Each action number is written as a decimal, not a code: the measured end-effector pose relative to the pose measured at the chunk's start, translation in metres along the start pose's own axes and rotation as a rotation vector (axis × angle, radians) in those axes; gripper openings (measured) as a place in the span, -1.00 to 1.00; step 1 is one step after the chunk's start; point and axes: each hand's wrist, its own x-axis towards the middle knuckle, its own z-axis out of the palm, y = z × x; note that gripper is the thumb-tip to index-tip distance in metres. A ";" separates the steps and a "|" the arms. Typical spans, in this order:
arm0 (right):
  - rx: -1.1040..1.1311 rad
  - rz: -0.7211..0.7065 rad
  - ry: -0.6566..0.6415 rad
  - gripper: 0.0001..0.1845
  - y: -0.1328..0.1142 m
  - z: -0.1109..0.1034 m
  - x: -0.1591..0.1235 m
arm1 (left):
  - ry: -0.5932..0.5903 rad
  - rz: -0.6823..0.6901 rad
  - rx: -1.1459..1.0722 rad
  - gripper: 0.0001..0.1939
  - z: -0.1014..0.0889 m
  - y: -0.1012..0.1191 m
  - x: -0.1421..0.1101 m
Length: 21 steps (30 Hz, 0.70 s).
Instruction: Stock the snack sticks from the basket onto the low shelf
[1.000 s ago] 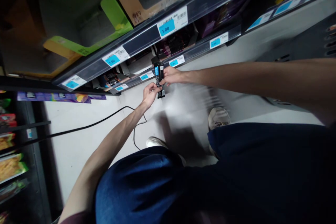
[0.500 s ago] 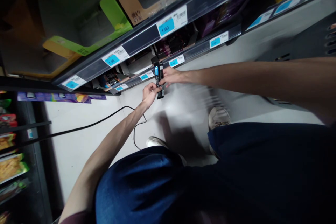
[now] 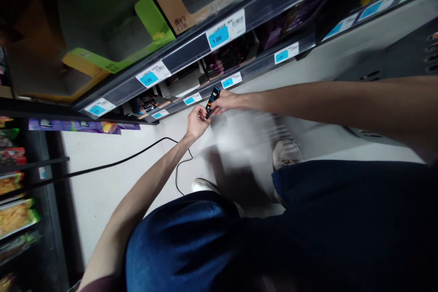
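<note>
A slim black snack packet (image 3: 213, 96) with blue and orange print is held between both hands, just in front of the lowest shelf. My right hand (image 3: 225, 101) pinches it from the right side. At its lower end, my left hand (image 3: 197, 122) has its fingers curled round it and partly hides it. Directly behind stand low open boxes on the bottom shelf: one shows a pale inside (image 3: 185, 86), and another holds dark purple packets (image 3: 227, 60).
Above is a shelf edge (image 3: 186, 54) with blue-and-white price tags and cut-open cartons, one of them green (image 3: 153, 23). A black cable (image 3: 130, 159) crosses the pale floor. Bagged snacks (image 3: 17, 214) fill a rack at the left. My shoes (image 3: 286, 151) stand below.
The packet has turned from broad side showing to a tilted, narrower view, its top leaning right. Both hands stay on it, the left fingers now more curled.
</note>
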 end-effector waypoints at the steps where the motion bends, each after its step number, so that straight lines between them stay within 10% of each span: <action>1: 0.011 0.003 0.004 -0.89 0.000 -0.001 0.000 | 0.033 0.021 0.020 -0.72 0.000 -0.002 0.001; 12: 0.088 0.062 0.032 -0.60 -0.015 -0.002 0.001 | -0.116 0.148 0.181 -0.80 -0.031 0.003 0.021; 17: 0.048 0.055 -0.014 -0.53 -0.018 -0.002 0.009 | -0.168 0.237 0.405 -0.84 -0.067 0.013 0.035; 21: -0.055 0.043 -0.049 -0.51 -0.015 -0.007 0.011 | -0.443 0.149 0.657 -0.78 -0.114 0.016 0.043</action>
